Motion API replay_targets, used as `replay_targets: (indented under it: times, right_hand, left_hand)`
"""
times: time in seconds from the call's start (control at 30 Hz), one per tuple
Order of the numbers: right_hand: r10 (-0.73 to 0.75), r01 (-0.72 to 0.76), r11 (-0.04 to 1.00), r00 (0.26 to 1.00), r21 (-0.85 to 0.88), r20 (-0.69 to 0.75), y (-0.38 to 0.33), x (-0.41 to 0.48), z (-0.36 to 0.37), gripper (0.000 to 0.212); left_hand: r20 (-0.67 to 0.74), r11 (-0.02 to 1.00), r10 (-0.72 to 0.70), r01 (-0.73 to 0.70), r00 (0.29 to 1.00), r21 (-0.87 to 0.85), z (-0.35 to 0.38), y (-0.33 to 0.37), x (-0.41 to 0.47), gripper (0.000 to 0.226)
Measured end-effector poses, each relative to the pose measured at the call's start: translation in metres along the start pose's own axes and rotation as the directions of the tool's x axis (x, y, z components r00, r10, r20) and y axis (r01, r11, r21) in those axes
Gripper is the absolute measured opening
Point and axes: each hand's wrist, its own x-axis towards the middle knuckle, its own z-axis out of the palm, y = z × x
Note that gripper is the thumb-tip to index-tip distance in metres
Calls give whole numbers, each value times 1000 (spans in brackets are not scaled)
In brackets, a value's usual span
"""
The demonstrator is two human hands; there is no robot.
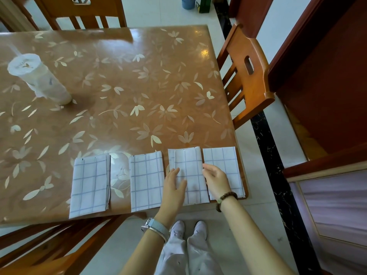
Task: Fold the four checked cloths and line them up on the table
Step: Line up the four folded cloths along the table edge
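Note:
Several folded white cloths with a blue check lie in a row along the table's near edge. From the left they are the first cloth (89, 184), the second cloth (146, 179), the third cloth (191, 171) and the fourth cloth (224, 163) at the table's right corner. My left hand (173, 187) rests flat with straight fingers on the left side of the third cloth. My right hand (215, 179) lies at that cloth's right edge, over the fourth cloth, fingers relaxed. A wider gap separates the first and second cloths.
The table (123, 86) has a brown flower-patterned cover. A white wrapped roll (37, 78) lies at the far left. Wooden chairs stand at the right side (246, 76), the far side (83, 14) and the near left (49, 247). A dark wooden cabinet (327, 86) is to the right.

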Motion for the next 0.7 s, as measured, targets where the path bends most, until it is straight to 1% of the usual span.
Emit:
replay_targets:
  times: [0.17, 0.23, 0.3, 0.37, 0.43, 0.5, 0.6, 0.7]
  right_hand:
    - [-18, 18, 999, 1000, -27, -3, 0, 0, 1, 35]
    - [-33, 33, 999, 999, -33, -12, -1, 0, 2, 35]
    - [-64, 63, 997, 998, -38, -14, -4, 0, 5, 34]
    - [-87, 87, 996, 996, -19, 5, -7, 0, 11, 33]
    - [-86, 86, 996, 994, 5, 63, -11, -1, 23, 32]
    - [-65, 61, 998, 987, 30, 149, -15, -3, 39, 31]
    - [-26, 19, 999, 959, 26, 282, -19, -9, 64, 33]
    - [2, 6, 1000, 937, -23, 348, -17, -14, 82, 35]
  left_hand:
    - [-13, 1000, 4, -5, 1000, -27, 0, -2, 1, 48]
    - [-43, 999, 21, -22, 999, -41, -2, -1, 0, 47]
    - [-140, 998, 58, -60, 989, -11, -8, -1, -1, 44]
    - [-272, 998, 56, -50, 961, 31, -17, 0, -3, 41]
    - [-402, 998, 7, 18, 916, 58, -32, -5, -2, 40]
    - [-477, 994, -23, 73, 879, 86, -49, -16, 1, 39]
    - [-511, 987, -64, 130, 857, 94, -68, -32, 5, 40]
    - [-514, 985, -87, 150, 853, 82, -76, -36, 6, 41]
